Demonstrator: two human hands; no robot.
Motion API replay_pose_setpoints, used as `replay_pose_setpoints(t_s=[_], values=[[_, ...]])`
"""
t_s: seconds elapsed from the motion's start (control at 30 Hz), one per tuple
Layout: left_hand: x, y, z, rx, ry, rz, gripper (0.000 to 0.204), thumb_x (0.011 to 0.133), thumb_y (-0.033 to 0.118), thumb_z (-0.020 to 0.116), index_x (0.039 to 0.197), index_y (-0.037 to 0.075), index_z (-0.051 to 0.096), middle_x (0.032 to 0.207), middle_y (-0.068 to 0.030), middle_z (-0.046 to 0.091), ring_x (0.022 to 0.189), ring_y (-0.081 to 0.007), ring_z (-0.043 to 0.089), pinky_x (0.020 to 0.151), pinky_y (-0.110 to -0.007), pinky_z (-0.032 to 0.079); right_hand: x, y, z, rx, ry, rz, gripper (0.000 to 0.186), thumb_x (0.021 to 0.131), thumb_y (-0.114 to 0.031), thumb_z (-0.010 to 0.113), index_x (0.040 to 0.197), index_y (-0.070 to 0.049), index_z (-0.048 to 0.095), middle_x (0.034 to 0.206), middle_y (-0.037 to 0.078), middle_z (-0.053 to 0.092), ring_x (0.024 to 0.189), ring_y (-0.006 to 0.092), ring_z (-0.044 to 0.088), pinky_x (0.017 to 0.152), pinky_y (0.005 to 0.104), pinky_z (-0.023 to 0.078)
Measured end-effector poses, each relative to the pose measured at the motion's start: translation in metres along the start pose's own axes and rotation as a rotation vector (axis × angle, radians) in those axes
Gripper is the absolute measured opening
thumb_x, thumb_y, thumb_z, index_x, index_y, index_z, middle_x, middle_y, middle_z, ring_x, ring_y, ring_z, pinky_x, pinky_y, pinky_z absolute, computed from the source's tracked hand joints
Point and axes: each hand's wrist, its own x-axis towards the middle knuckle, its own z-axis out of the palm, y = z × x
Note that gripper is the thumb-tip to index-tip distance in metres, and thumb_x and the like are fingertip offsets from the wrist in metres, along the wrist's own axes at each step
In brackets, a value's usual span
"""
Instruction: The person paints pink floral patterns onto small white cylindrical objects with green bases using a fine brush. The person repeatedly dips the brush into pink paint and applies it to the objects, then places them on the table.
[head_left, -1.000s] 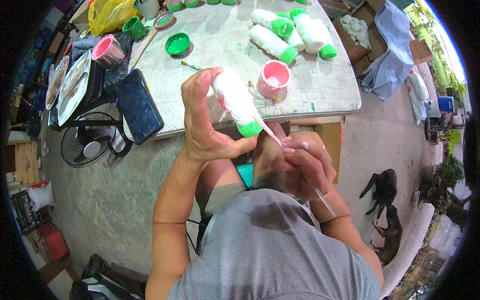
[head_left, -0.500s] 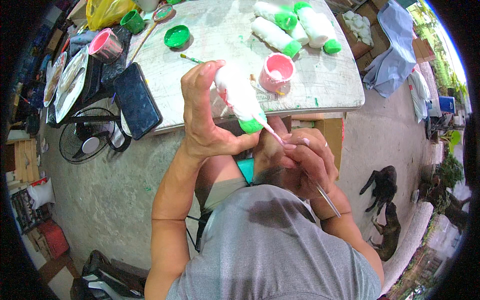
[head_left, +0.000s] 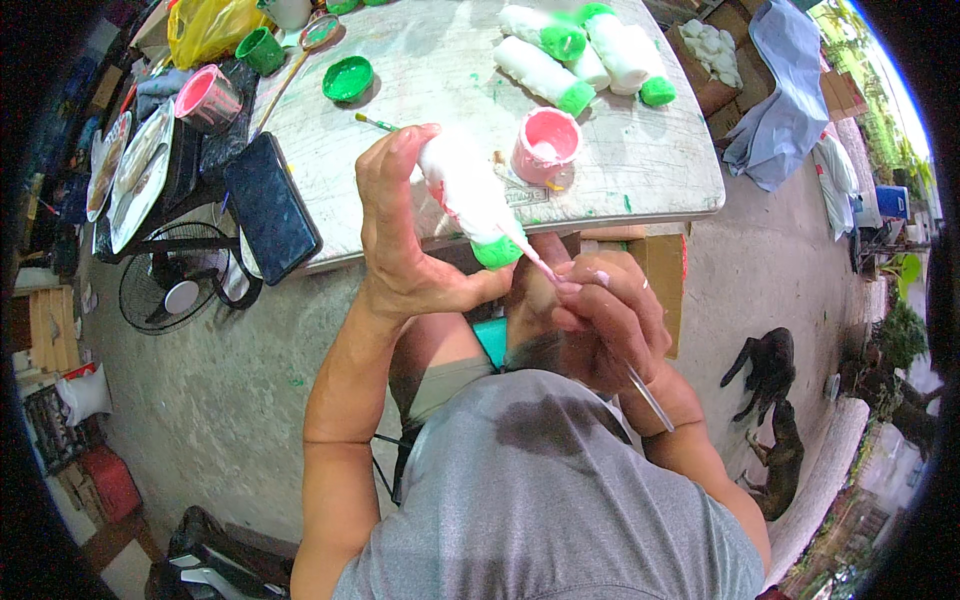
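Note:
Between the thumb and fingers of my left hand (head_left: 400, 240) is a white cylinder with a green end (head_left: 468, 195). It tilts, its green end toward me, and carries some red or pink marks on its left side. My right hand (head_left: 615, 315) grips a thin paintbrush (head_left: 652, 398) with a clear-looking handle. The brush's pinkish front end touches the cylinder near the green band; glare hides the exact contact. A pink paint cup (head_left: 546, 150) stands on the table just beyond the cylinder.
Several white-and-green cylinders (head_left: 540, 75) lie on the white table (head_left: 440, 70) at the back right. Left of them are a green paint lid (head_left: 348, 79), a pink-stained cup (head_left: 208, 98) and a dark phone (head_left: 270, 208). A fan (head_left: 175, 285) stands at left; two dogs (head_left: 765, 370) are at right.
The view has shifted slightly. Both hands keep their grips, and the brush stays against the cylinder near its green end with only a slight movement.

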Motion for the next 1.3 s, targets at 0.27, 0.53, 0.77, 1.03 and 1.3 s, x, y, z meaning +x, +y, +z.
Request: replay_pose_setpoints(t_s=[0.27, 0.53, 0.77, 1.03, 1.3], values=[[0.001, 0.001, 0.0, 0.037, 0.001, 0.003, 0.134, 0.054, 0.029, 0.097, 0.162, -0.001, 0.023, 0.149, -0.0201, 0.047, 0.136, -0.0331, 0.048, 0.117, -0.045, 0.035, 0.003, 0.002, -0.001, 0.005, 0.007, -0.044, 0.032, 0.084, 0.008, 0.076, 0.113, 0.007, 0.063, 0.109, 0.02, 0.066, 0.088, 0.0345, 0.072, 0.076, 0.0435, 0.061], [0.003, 0.002, 0.0, -0.023, 0.041, 0.032, 0.137, 0.052, 0.033, 0.1, 0.161, 0.001, 0.023, 0.15, -0.0208, 0.048, 0.132, -0.0304, 0.05, 0.105, -0.041, 0.04, -0.003, 0.002, -0.002, 0.006, 0.071, -0.009, 0.036, 0.081, 0.01, 0.077, 0.114, 0.006, 0.063, 0.11, 0.02, 0.066, 0.09, 0.0341, 0.072, 0.076, 0.0433, 0.061], [-0.001, -0.004, 0.002, -0.062, 0.035, 0.026, 0.143, 0.051, 0.038, 0.102, 0.162, 0.003, 0.019, 0.152, -0.0212, 0.047, 0.131, -0.0294, 0.051, 0.104, -0.04, 0.04, 0.002, 0.004, 0.001, 0.021, 0.035, -0.082, 0.029, 0.08, 0.009, 0.076, 0.107, 0.009, 0.066, 0.106, 0.02, 0.067, 0.086, 0.0342, 0.071, 0.073, 0.0429, 0.061], [0.002, 0.005, 0.0, -0.071, 0.057, 0.004, 0.132, 0.052, 0.022, 0.096, 0.161, 0.0, 0.025, 0.145, -0.0253, 0.052, 0.127, -0.0323, 0.056, 0.106, -0.04, 0.045, 0.001, 0.002, 0.0, 0.031, 0.017, -0.077, 0.027, 0.08, 0.009, 0.074, 0.106, 0.009, 0.067, 0.105, 0.02, 0.067, 0.085, 0.0336, 0.07, 0.072, 0.0426, 0.061], [0.002, 0.003, 0.001, -0.072, 0.063, 0.001, 0.131, 0.053, 0.024, 0.096, 0.161, -0.001, 0.026, 0.146, -0.0259, 0.051, 0.129, -0.0337, 0.055, 0.107, -0.042, 0.044, -0.002, 0.002, -0.002, 0.038, -0.002, -0.07, 0.027, 0.08, 0.009, 0.073, 0.106, 0.009, 0.067, 0.106, 0.02, 0.067, 0.085, 0.0333, 0.07, 0.074, 0.0438, 0.06]])
